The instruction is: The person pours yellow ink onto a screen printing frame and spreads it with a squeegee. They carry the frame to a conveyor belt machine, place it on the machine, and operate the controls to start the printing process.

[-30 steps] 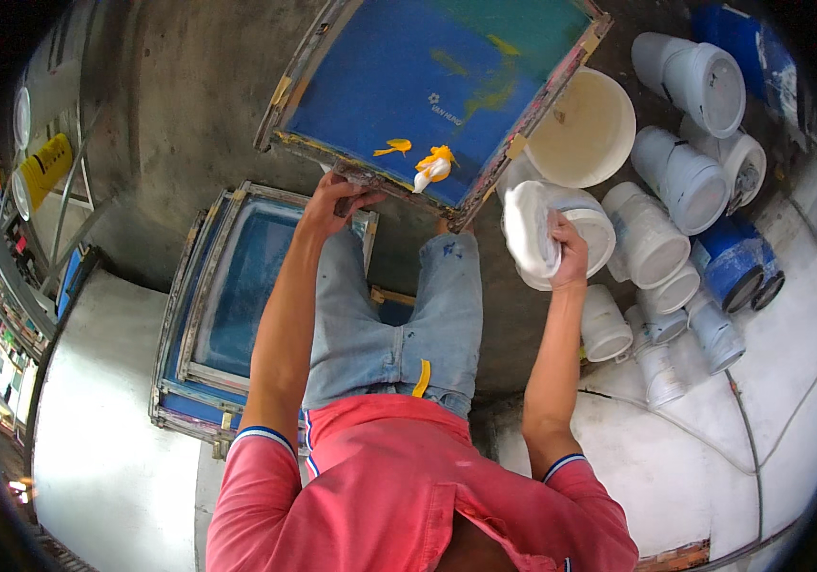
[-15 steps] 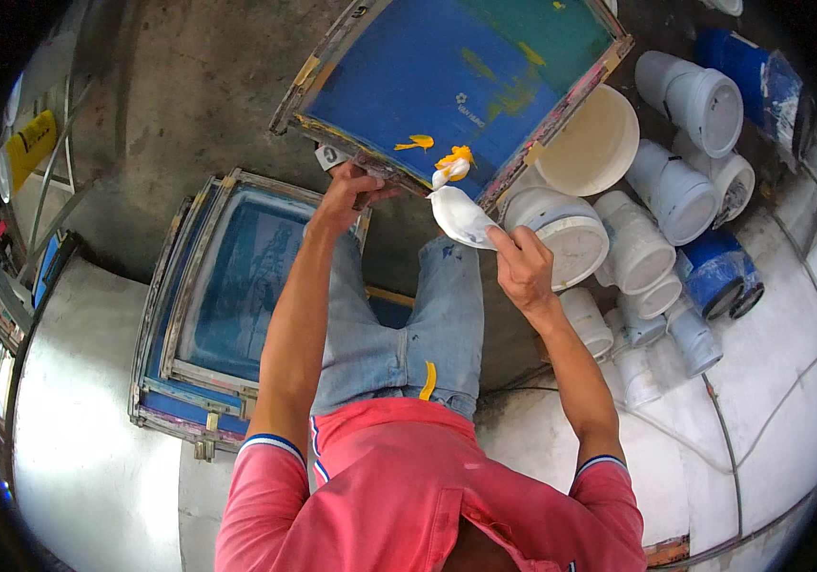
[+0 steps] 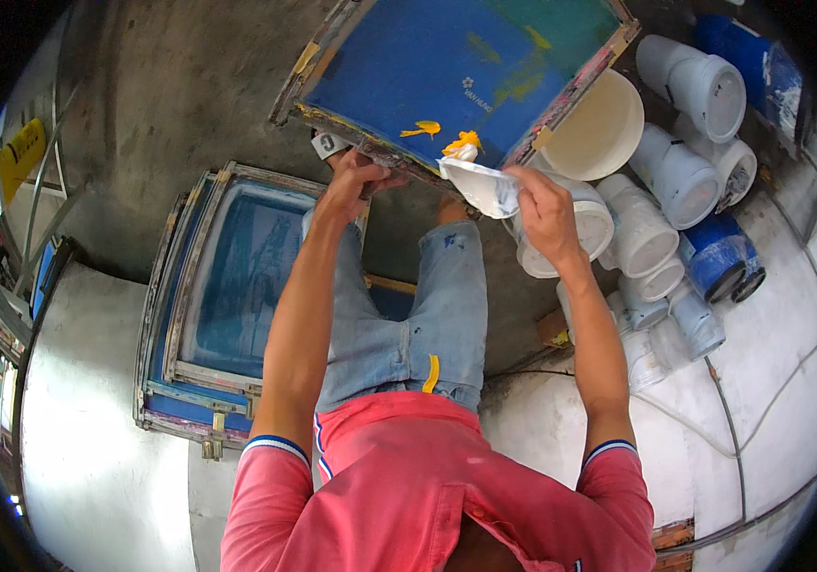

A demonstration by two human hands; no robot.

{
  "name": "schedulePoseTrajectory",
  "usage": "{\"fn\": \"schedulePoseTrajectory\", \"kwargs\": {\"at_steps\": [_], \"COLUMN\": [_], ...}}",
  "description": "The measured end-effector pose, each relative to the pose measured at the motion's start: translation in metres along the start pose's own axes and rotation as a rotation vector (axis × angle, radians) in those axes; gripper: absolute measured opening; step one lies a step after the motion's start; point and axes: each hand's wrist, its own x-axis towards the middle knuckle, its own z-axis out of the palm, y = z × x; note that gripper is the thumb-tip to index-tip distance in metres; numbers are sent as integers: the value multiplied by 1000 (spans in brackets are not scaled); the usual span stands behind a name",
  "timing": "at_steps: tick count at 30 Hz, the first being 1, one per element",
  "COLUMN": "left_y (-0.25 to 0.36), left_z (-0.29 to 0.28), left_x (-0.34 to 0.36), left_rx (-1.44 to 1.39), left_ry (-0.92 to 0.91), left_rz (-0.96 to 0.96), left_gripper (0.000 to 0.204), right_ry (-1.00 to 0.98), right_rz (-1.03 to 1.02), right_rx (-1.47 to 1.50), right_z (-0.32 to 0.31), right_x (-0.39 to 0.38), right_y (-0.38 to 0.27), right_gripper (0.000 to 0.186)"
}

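Observation:
A screen-printing frame [image 3: 485,71] with blue-green mesh is tilted up at the far side. My left hand [image 3: 359,189] is closed round its near edge, left of the middle. In my right hand [image 3: 550,214] is a shallow white plastic scoop [image 3: 485,188], smeared with white paste and tipped at the frame's near right corner. Just beyond the scoop, a dab of white paste [image 3: 466,153] lies against a blob of yellow ink [image 3: 462,141] on the mesh. A smaller yellow smear [image 3: 421,129] lies to its left. My right fingertips are partly hidden behind the scoop.
A large cream bucket [image 3: 594,129] stands right of the frame, with several white tubs [image 3: 639,229] and blue containers [image 3: 714,257] beyond it. More screen frames [image 3: 172,353] lean together at the left. A yellow container [image 3: 18,162] stands farther left.
My right hand has moved right and slightly away from me, tipping the scoop. The white paste that hung at the scoop's tip now lies by the yellow ink. My left hand keeps its hold.

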Motion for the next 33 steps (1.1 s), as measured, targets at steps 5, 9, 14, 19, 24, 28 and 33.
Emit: {"fn": "schedulePoseTrajectory", "kwargs": {"at_steps": [5, 9, 14, 19, 24, 28, 33], "left_y": [-2, -5, -5, -7, -4, -8, -13], "left_z": [-4, -4, -3, 0, 0, -4, -9], "left_x": [0, 1, 2, 2, 3, 5, 7], "left_rx": [-3, -26, -47, -56, -24, -58, -74], "left_ry": [-11, 4, -28, -23, -15, -12, -3], "left_rz": [-7, -1, 1, 16, 25, 6, -6], "left_gripper": [44, 43, 45, 47, 48, 49, 50], "right_ry": [-48, -138, -63, -98, -181, -187, -85], "right_rz": [-71, -69, -186, -105, -60, 70, 588], "right_rx": [-68, -185, -310, -286, -113, 184, 636], "right_z": [2, 10, 30, 43, 11, -19, -65], "right_x": [14, 19, 18, 23, 23, 1, -43], "right_y": [-4, -10, -18, -22, -15, -4, 47], "right_gripper": [27, 28, 23, 20, 20, 26, 15]}}
